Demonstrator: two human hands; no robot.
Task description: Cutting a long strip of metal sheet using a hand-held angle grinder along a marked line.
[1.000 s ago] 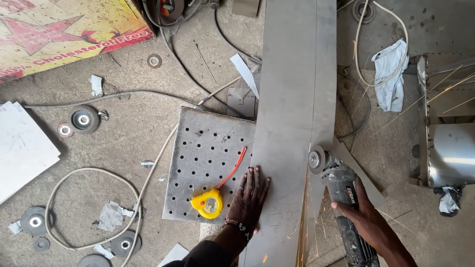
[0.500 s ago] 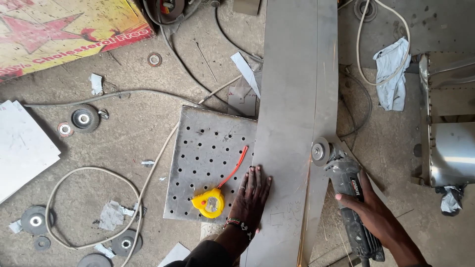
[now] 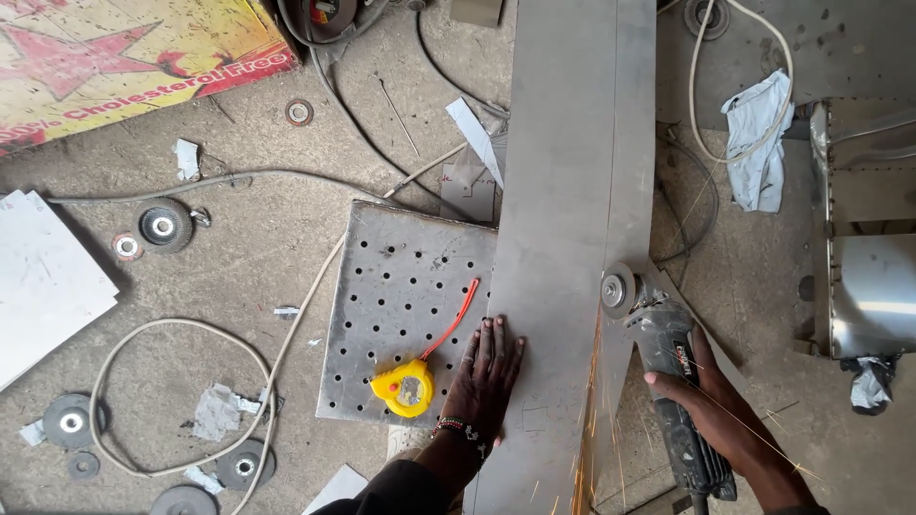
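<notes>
While the long grey metal sheet is laid flat on the floor, its long axis is seen running straight away from the person, from between the two hands to the far edge of the view. The left hand is spread open, palm down, fingers pressed flat on the sheet's near left edge; nothing is gripped by it. The right hand is closed around the dark body of an angle grinder, whose disc is set against the sheet's right edge, ahead of that hand, with sparks thrown back toward the person along a thin cut line. The sheet is thus touched by the left hand directly and met on the right only through the tool. Just left of the left hand, a yellow tape measure with a red strap is lying on a square perforated plate, which is partly overlapped by the sheet. Far ahead and to the left, a large flat cardboard sign, yellow with a red star and a red band of lettering, is lying askew. Well left of the hands, a white board is seen; spare discs and cables are scattered about it. Ahead of the right hand, a pale blue cloth is draped.
</notes>
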